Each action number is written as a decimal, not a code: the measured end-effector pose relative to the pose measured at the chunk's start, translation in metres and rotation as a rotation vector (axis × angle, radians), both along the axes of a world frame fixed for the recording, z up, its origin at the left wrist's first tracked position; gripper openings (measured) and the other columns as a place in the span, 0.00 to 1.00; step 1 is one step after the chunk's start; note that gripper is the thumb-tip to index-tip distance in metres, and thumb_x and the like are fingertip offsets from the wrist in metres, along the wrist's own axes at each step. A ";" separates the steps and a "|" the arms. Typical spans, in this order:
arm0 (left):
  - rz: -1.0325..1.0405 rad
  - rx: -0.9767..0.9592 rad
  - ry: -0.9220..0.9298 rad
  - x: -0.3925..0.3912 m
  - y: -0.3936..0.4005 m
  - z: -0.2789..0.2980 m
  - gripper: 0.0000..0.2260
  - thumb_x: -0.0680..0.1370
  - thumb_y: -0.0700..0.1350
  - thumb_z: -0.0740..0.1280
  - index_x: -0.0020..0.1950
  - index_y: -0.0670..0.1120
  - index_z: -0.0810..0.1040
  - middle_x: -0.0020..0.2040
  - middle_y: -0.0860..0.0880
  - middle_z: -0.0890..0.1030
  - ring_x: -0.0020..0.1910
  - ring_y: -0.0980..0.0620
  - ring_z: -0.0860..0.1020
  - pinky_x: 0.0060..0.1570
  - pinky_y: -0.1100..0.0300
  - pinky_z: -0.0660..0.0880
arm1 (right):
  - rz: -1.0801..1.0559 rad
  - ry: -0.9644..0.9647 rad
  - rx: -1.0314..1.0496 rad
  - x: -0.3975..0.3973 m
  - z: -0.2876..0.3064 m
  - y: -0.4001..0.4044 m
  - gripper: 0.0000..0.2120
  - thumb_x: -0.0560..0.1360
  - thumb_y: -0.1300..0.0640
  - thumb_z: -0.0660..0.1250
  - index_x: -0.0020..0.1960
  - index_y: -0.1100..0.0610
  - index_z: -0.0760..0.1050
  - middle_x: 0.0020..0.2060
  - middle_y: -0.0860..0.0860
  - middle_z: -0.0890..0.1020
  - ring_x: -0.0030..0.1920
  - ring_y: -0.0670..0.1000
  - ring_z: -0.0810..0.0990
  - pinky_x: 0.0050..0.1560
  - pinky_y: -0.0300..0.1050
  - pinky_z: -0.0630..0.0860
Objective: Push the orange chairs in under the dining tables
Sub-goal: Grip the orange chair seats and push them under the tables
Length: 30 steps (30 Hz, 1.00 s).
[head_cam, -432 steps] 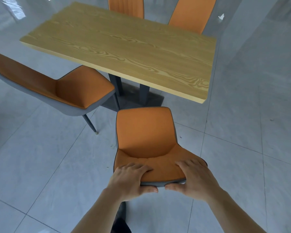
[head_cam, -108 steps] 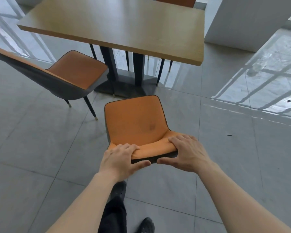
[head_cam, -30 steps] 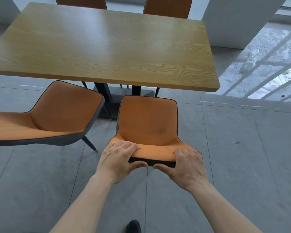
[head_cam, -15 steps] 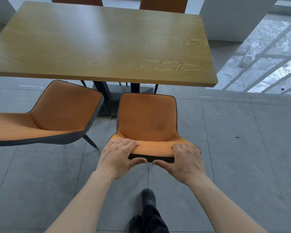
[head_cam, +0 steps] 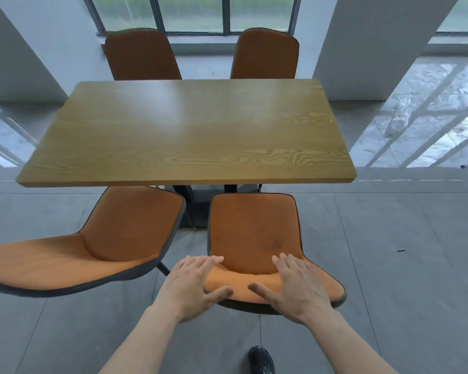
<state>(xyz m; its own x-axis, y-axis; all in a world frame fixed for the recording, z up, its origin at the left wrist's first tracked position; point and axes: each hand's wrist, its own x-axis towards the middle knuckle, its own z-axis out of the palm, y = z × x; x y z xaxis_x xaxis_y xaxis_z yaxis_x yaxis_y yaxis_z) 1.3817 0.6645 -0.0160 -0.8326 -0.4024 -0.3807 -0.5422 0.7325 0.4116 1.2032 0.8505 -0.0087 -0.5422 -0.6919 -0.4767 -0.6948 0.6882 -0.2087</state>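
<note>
Counting gave four orange chairs: two far chairs (head_cam: 142, 54) (head_cam: 265, 52) were tucked at the tabletop's (head_cam: 189, 130) far edge, a side chair (head_cam: 92, 244) angled at its near edge, and a near chair (head_cam: 254, 233) there, over whose backrest both hands, left (head_cam: 192, 284) and right (head_cam: 295, 286), were spread flat, gripping nothing.
</note>
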 end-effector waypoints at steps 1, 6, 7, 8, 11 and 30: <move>0.010 -0.007 0.011 0.011 -0.014 0.000 0.37 0.74 0.77 0.56 0.78 0.62 0.60 0.76 0.61 0.67 0.76 0.57 0.61 0.78 0.53 0.53 | 0.010 0.002 -0.015 0.007 0.002 -0.016 0.54 0.68 0.16 0.44 0.82 0.50 0.56 0.81 0.50 0.60 0.81 0.52 0.56 0.81 0.55 0.52; 0.043 -0.063 0.063 0.089 -0.110 0.000 0.38 0.73 0.79 0.54 0.78 0.62 0.59 0.77 0.61 0.65 0.77 0.58 0.59 0.79 0.52 0.52 | 0.042 -0.035 -0.074 0.073 0.004 -0.113 0.52 0.70 0.18 0.46 0.83 0.50 0.52 0.83 0.51 0.55 0.82 0.53 0.51 0.81 0.55 0.49; 0.039 -0.076 0.081 0.109 -0.133 0.000 0.38 0.73 0.79 0.53 0.78 0.62 0.59 0.77 0.61 0.65 0.77 0.58 0.60 0.79 0.52 0.51 | 0.047 -0.039 -0.079 0.093 0.004 -0.136 0.53 0.69 0.17 0.46 0.83 0.51 0.51 0.83 0.51 0.54 0.82 0.53 0.49 0.81 0.55 0.49; 0.035 -0.090 0.101 0.132 -0.157 -0.001 0.38 0.73 0.79 0.53 0.78 0.61 0.59 0.77 0.60 0.65 0.77 0.58 0.60 0.78 0.53 0.50 | 0.044 -0.038 -0.086 0.116 0.004 -0.159 0.53 0.69 0.17 0.47 0.83 0.51 0.50 0.83 0.51 0.53 0.82 0.53 0.48 0.81 0.55 0.48; 0.028 -0.129 0.129 0.204 -0.230 -0.001 0.38 0.73 0.79 0.54 0.78 0.61 0.60 0.78 0.59 0.65 0.78 0.58 0.59 0.79 0.53 0.48 | -0.014 -0.062 -0.105 0.193 0.000 -0.226 0.54 0.69 0.17 0.49 0.83 0.50 0.49 0.83 0.50 0.51 0.82 0.52 0.47 0.81 0.55 0.48; -0.112 -0.144 0.039 0.371 -0.415 -0.047 0.39 0.67 0.82 0.54 0.73 0.64 0.64 0.73 0.59 0.71 0.72 0.52 0.66 0.71 0.48 0.66 | -0.121 0.017 -0.138 0.417 -0.043 -0.382 0.44 0.76 0.25 0.52 0.81 0.53 0.56 0.78 0.51 0.64 0.79 0.54 0.57 0.79 0.55 0.51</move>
<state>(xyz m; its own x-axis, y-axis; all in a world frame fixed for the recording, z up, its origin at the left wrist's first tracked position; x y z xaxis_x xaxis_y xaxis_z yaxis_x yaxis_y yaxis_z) 1.7524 0.2496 -0.0634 -0.8881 -0.3547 -0.2924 -0.4400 0.8400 0.3174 1.6204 0.4687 -0.0520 -0.6324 -0.6798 -0.3714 -0.6133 0.7323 -0.2960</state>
